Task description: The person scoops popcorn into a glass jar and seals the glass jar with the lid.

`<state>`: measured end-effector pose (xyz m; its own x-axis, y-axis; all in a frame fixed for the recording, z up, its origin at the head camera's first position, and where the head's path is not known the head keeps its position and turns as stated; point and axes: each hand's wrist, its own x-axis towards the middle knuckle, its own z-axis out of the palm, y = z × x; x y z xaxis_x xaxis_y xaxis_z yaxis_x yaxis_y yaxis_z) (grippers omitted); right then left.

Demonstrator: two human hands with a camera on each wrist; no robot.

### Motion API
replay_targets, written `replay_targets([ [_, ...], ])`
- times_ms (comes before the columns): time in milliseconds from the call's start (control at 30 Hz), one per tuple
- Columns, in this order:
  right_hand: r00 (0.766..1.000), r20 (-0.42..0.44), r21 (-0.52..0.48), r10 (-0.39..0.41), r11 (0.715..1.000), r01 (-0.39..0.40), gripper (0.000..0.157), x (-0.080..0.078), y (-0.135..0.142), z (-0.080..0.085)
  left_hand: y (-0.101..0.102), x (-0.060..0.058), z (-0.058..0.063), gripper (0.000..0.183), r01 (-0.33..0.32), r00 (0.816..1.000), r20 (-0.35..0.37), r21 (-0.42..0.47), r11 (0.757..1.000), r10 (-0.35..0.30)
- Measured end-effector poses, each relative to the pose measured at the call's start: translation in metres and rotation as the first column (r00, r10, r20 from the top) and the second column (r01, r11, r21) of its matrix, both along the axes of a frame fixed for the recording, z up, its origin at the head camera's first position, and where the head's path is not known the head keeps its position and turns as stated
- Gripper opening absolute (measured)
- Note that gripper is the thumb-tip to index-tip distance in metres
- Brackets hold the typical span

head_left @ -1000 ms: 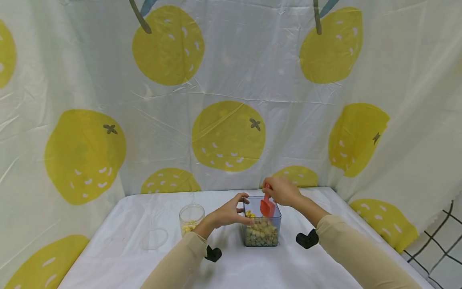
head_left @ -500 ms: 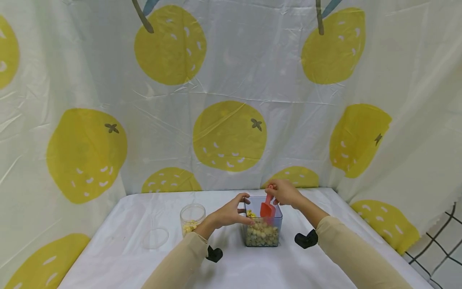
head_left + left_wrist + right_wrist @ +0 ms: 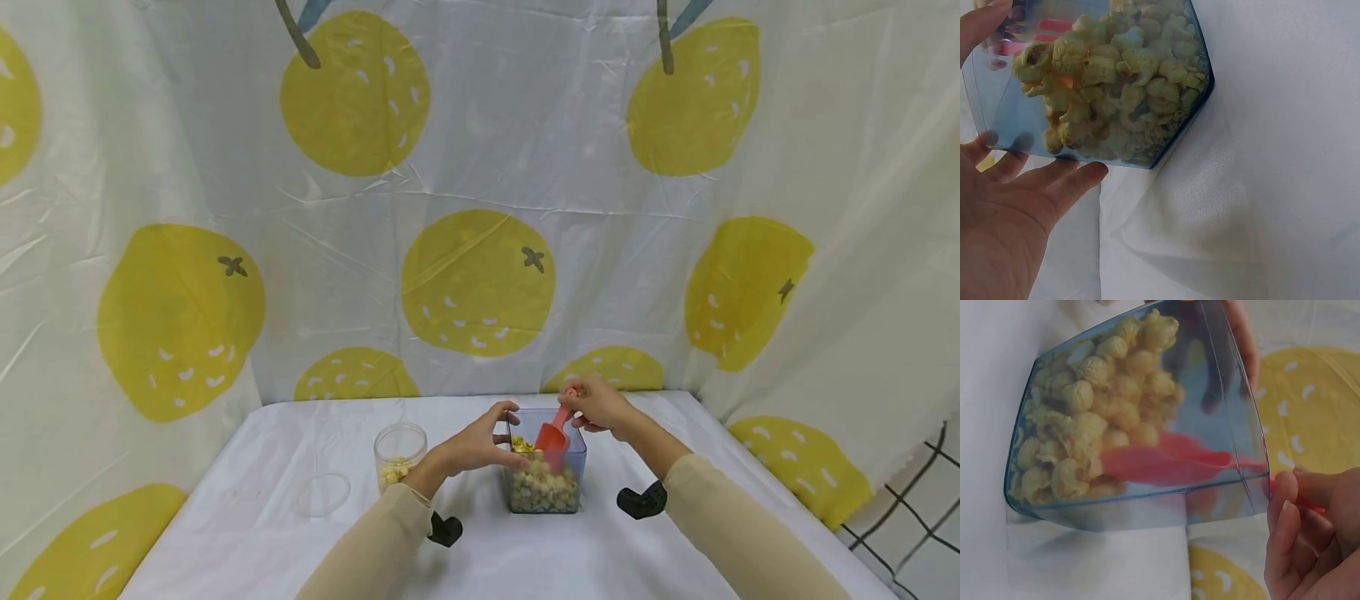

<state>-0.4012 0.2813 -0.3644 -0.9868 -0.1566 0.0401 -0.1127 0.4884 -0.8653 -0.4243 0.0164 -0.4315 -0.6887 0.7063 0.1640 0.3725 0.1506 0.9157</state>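
Note:
A clear bluish square container (image 3: 576, 492) stands on the white table, partly filled with popcorn (image 3: 1079, 444). My left hand (image 3: 480, 442) grips it at its left side, thumb at the near wall and fingers spread along the side; in the left wrist view several fingertips (image 3: 1088, 175) press the wall. My right hand (image 3: 598, 407) pinches the handle of a red scoop (image 3: 552, 437) at the container's far right corner. In the right wrist view the scoop (image 3: 1160, 461) slants down inside, its tip among the popcorn.
Left of the container stands a round clear jar (image 3: 400, 446) with some popcorn in it, partly hidden by the left wrist. A clear round lid (image 3: 323, 495) lies on the table (image 3: 255, 467) farther left. A lemon-print curtain (image 3: 480, 283) hangs behind the table.
The scoop has tilted, its handle leaning to the right and its blade going lower into the popcorn. My right hand has moved slightly right and down; my left hand stays on the container.

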Motion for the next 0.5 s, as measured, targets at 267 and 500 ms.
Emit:
replay_targets([
  [267,0.999,0.047,-0.023,-0.021,0.999,0.022,0.016,-0.0005,0.0010,0.0014,-0.0001,0.0002,-0.0010,0.083,-0.004,1.000,0.011,0.006,1.000,0.004],
  [500,0.997,0.056,-0.047,-0.060,0.997,0.062,0.019,0.0033,-0.0032,0.0018,-0.0001,-0.0009,0.0003,0.083,-0.010,1.000,0.006,0.001,1.000,0.010],
])
